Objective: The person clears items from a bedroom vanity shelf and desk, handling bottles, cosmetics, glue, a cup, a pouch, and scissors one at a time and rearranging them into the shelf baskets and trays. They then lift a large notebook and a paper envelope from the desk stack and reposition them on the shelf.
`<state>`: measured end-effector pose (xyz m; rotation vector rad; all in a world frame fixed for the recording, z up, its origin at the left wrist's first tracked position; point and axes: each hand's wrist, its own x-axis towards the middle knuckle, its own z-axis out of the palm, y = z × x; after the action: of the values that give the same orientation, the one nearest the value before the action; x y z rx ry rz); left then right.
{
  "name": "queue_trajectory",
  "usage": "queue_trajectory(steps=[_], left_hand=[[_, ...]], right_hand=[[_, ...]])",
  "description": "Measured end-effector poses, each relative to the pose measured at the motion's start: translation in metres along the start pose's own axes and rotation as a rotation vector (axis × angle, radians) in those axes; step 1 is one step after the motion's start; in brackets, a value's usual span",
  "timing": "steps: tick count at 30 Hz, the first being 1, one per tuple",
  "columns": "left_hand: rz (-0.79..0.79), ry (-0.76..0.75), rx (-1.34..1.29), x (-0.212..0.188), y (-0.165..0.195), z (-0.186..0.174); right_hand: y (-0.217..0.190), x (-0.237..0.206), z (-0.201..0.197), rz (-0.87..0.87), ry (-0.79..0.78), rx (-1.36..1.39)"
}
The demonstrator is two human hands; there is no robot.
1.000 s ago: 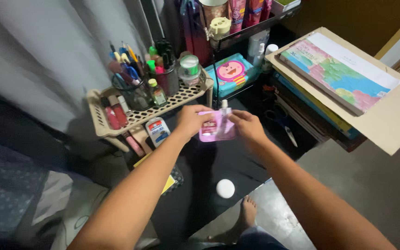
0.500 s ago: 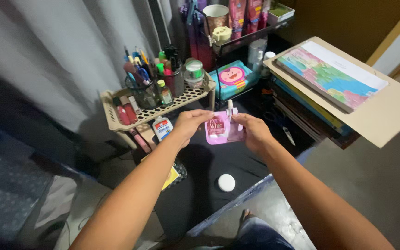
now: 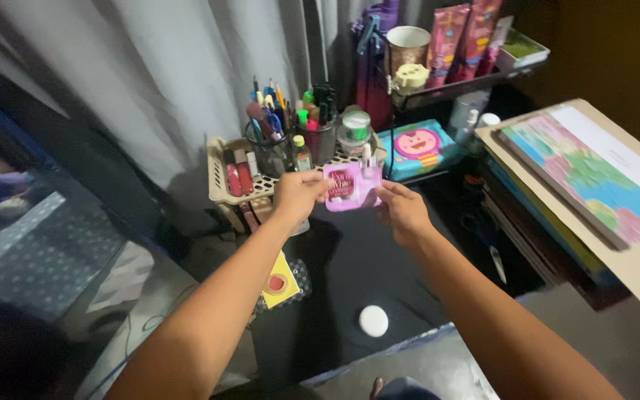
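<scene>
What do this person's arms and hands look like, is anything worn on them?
Both arms are bare from the lower edge of the picture to the fingers: no sleeves show. The left hand and the right hand wear no gloves, and no watch, bracelet or ring can be seen on the wrists or fingers. Nothing is marked or strapped on the forearms.
</scene>
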<state>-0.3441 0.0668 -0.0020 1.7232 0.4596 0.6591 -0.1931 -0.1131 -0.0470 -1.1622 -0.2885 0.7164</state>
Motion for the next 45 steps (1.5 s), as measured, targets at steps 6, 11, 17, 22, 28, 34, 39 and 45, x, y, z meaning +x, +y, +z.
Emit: queue_trajectory(steps=[6,11,17,22,28,34,39,45], left_hand=[[0.052,0.074,0.139,0.041,0.001,-0.004],[0.18,0.353,0.376,0.044,0.0,-0.009],[0.215,0.523,0.567,0.046,0.001,-0.009],[0.071,0.469,0.556,0.066,-0.006,-0.004],[0.002,0.454,0.635,0.075,-0.017,-0.008],[0.247,0.505,0.657,0.072,-0.02,-0.012],[0.201,0.46,0.561,0.059,-0.012,-0.017],[0.037,0.568,0.727,0.047,0.006,-0.03]], right_hand=[[-0.034,0.031,0.022,-0.363,0.085,-0.65],[-0.07,0.058,0.046,-0.449,0.067,-0.756],[-0.087,0.084,0.052,-0.72,0.055,-0.81],[-0.083,0.098,0.054,-0.727,0.013,-0.876],[-0.069,0.11,0.055,-0.653,-0.014,-0.948],[-0.054,0.126,0.055,-0.679,-0.024,-0.994],[-0.045,0.131,0.057,-0.62,-0.051,-1.02],[-0.032,0.131,0.065,-0.592,-0.056,-0.995]])
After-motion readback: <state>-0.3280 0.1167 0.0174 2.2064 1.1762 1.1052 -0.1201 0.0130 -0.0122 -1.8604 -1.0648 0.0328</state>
